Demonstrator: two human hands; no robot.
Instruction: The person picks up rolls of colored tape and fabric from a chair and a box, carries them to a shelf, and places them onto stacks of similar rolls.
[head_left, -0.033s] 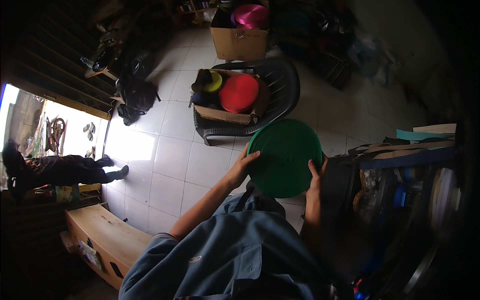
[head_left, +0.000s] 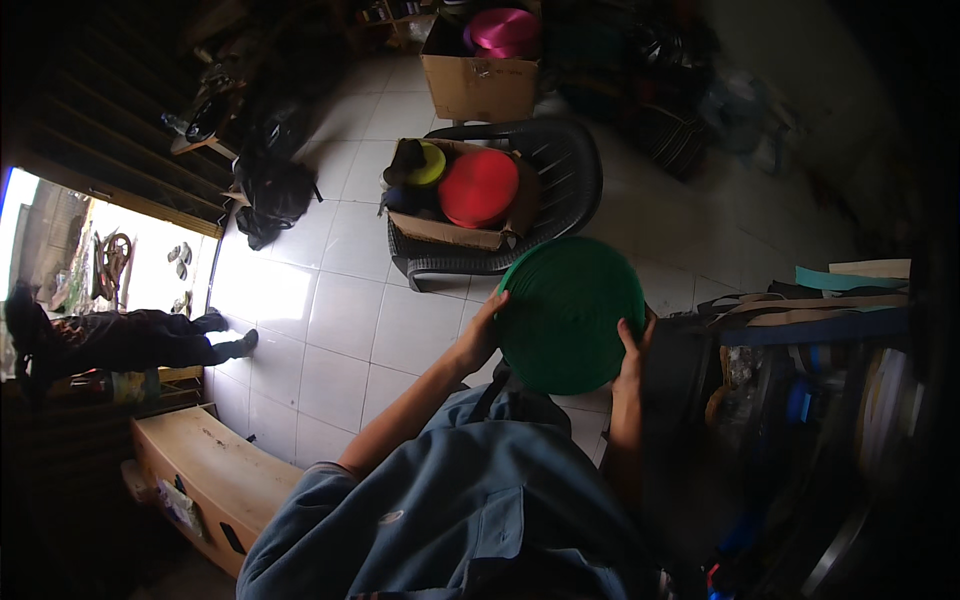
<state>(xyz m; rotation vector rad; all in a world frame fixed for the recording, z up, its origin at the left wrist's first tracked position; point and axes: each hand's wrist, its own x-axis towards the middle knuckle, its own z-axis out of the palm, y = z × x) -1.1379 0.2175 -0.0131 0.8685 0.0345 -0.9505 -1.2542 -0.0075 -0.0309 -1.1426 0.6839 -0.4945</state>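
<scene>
A large flat roll of green webbing (head_left: 570,318) is held up in front of my body, its wound face toward me. On its left edge my left hand (head_left: 486,325) grips the rim with the thumb near the edge. My right hand (head_left: 632,350) holds the right edge, thumb resting on the face and fingers behind, mostly hidden. Just beyond the roll, a black plastic chair (head_left: 570,170) carries an open cardboard box (head_left: 440,232). Inside that box lie a red roll (head_left: 480,188), a yellow-green roll (head_left: 430,163) and dark rolls.
Farther back stands another cardboard box (head_left: 485,90) with a pink roll (head_left: 503,33). Straps lie across a rack (head_left: 815,320) at right. A wooden cabinet (head_left: 225,465) is at lower left. Near the bright doorway a person (head_left: 130,342) is visible. Black bags (head_left: 275,190) rest on the tiled floor.
My left thumb has slid off the roll's face toward its left edge. The green roll has shifted very slightly; my right hand keeps its hold.
</scene>
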